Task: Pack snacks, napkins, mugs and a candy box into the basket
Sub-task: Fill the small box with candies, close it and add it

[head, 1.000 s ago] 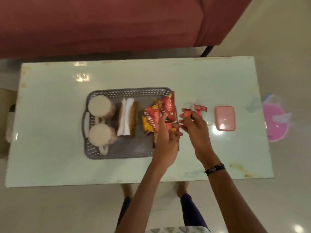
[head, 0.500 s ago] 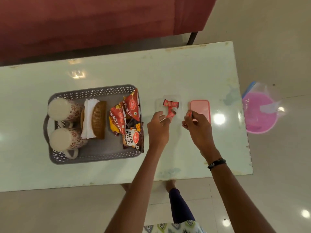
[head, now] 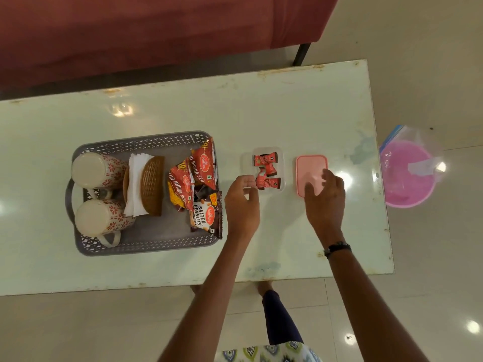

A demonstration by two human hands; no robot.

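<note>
A grey perforated basket on the pale table holds two patterned mugs, white napkins in a brown woven holder and red and dark snack packets. To its right sits a clear candy box with three red candies inside. Its pink lid lies flat further right. My left hand touches the box's near left edge, fingers curled and holding nothing. My right hand hovers over the lid's near part with fingers spread.
A pink plastic tub with a clear bag stands on the floor past the table's right end. A red sofa runs along the far side. My feet show under the near table edge.
Both hands left the snack packets at the basket and moved right. The candy went from my hands into the clear box. My right hand now spreads over the pink lid.
</note>
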